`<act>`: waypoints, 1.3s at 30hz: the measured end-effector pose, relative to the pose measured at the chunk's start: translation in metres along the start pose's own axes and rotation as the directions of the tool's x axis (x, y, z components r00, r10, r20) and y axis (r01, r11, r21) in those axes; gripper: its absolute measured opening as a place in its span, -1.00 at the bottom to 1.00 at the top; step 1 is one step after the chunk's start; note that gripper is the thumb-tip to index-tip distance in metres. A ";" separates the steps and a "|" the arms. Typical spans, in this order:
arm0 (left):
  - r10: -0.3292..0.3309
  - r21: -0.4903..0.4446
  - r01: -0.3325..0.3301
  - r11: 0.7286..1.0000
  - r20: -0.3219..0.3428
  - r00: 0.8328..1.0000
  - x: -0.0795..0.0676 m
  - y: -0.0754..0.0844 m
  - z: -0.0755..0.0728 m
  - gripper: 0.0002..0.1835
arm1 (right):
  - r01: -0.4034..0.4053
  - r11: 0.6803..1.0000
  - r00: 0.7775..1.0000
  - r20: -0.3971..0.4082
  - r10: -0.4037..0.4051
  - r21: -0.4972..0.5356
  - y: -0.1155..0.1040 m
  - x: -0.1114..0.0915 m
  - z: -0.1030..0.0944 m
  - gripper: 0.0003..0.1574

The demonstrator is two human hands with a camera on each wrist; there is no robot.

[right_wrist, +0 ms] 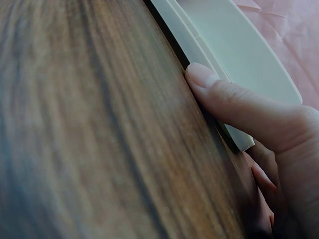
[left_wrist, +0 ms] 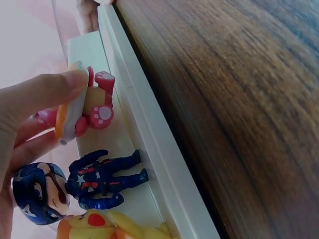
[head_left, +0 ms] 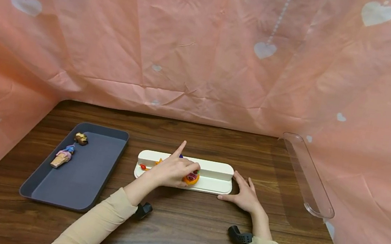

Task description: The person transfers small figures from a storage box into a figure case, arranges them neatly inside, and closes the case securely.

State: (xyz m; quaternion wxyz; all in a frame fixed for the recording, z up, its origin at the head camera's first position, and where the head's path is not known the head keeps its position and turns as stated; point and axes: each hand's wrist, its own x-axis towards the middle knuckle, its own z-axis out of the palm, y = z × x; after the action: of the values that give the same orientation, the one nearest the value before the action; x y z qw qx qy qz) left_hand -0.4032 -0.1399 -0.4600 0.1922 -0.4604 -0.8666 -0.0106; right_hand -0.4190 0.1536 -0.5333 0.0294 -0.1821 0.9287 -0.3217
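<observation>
My left hand [head_left: 171, 172] pinches a small pink animal figurine [left_wrist: 99, 102] with paw-print feet and an orange-and-white part, over the white stepped display base [head_left: 214, 184]. Whether the figurine touches the base is hard to tell. In the left wrist view, a dark blue helmeted figurine [left_wrist: 102, 178] stands beside it on the base. A yellow figurine [left_wrist: 94, 228] with a red cheek is next to that one, partly cut off. At the base's right end, my right hand [head_left: 245, 196] grips the edge, thumb along the front and fingers round the end.
At the left lies a grey tray [head_left: 81, 189] with an ice-cream-cone figurine [head_left: 62, 156] and a small brown figurine [head_left: 81, 138] in it. A long clear plastic cover [head_left: 306, 173] is at the right by the pink curtain [head_left: 215, 48]. Everything is on a wooden table [head_left: 192, 236].
</observation>
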 end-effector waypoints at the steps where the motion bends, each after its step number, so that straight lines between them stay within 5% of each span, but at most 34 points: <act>1: -0.003 0.001 0.003 1.000 0.003 1.000 0.000 0.000 0.000 -0.47 | -0.002 1.000 1.000 0.002 0.002 -0.002 0.000 0.000 0.000 0.31; 21: -0.046 0.052 0.045 0.998 0.020 0.999 0.000 0.002 0.003 -0.37 | -0.019 1.000 1.000 0.015 0.019 -0.010 0.001 0.000 0.000 0.32; 31: -0.053 0.071 0.059 0.996 -0.074 0.996 -0.005 0.000 0.002 -0.39 | 0.023 1.000 0.999 -0.028 -0.023 -0.008 0.000 -0.001 0.001 0.30; 39: -0.082 0.064 0.086 0.994 -0.057 0.995 -0.010 -0.005 0.003 -0.36 | -0.006 1.000 1.000 0.010 0.006 -0.003 -0.002 -0.001 -0.002 0.31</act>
State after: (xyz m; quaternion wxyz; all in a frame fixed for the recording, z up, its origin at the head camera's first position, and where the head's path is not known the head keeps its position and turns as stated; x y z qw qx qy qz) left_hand -0.4029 -0.1498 -0.4650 0.2301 -0.4163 -0.8796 -0.0022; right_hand -0.4180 0.1533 -0.5307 0.0348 -0.1812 0.9295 -0.3193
